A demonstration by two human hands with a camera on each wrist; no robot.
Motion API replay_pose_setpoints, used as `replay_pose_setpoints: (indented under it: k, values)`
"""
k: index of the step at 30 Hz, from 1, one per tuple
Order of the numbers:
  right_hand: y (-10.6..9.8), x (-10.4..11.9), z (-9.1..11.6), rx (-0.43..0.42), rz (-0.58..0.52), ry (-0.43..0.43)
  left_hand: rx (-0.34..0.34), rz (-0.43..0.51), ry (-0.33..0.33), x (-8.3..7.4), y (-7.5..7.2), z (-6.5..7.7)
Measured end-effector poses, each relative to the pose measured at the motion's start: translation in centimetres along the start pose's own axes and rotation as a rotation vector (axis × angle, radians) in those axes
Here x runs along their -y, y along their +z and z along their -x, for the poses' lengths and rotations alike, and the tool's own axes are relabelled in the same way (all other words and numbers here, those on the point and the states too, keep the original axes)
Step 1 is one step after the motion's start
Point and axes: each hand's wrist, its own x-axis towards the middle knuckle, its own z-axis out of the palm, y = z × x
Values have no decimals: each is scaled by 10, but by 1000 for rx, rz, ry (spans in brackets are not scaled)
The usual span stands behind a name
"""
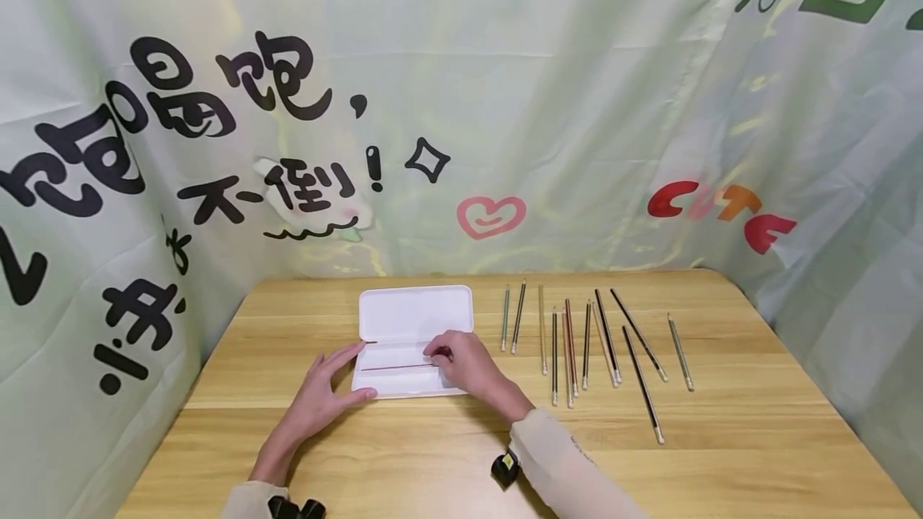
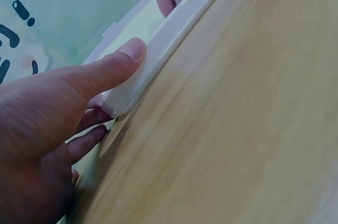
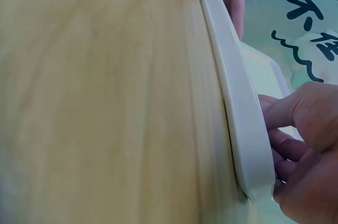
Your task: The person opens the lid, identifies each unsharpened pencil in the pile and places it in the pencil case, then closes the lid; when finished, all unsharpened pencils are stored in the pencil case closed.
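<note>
An open white pencil case [image 1: 411, 384] lies on the table, its lid [image 1: 416, 312] tipped back. My left hand [image 1: 320, 391] holds the case's left end; in the left wrist view the thumb [image 2: 113, 68] lies along the front rim and the other fingers are at the corner. Over the right half of the case, my right hand [image 1: 469, 363] pinches a thin reddish pencil [image 1: 397, 368] that lies lengthwise inside. In the right wrist view, the right hand's fingertips [image 3: 282, 110] reach behind the case's front wall, which hides the pencil.
Right of the case, several loose pencils lie roughly upright in the head view, among them a green one [image 1: 679, 351], a brown one [image 1: 571, 347] and a black one [image 1: 643, 384]. A printed cloth [image 1: 577, 142] hangs behind the wooden table [image 1: 404, 455].
</note>
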Motion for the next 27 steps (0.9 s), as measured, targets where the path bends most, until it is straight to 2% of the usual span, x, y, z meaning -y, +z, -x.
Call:
replay_pose_setpoints:
  k: [4,8,17,21,27]
  values:
    - [-4,-3,1,0,-35,-24,-4,-9,3,2,2,0]
    - [-17,-6,6,-23,-83,-53,-9,-14,7,3,3,0]
    - [-73,-12,35,-143,-156,-37,-17,-2,12,2,2,1]
    - [-96,-19,52,-204,-121,-45,-10,4,3,-1,1,1]
    - [-131,-38,82,-303,-6,-79,-5,7,-1,-1,0,1]
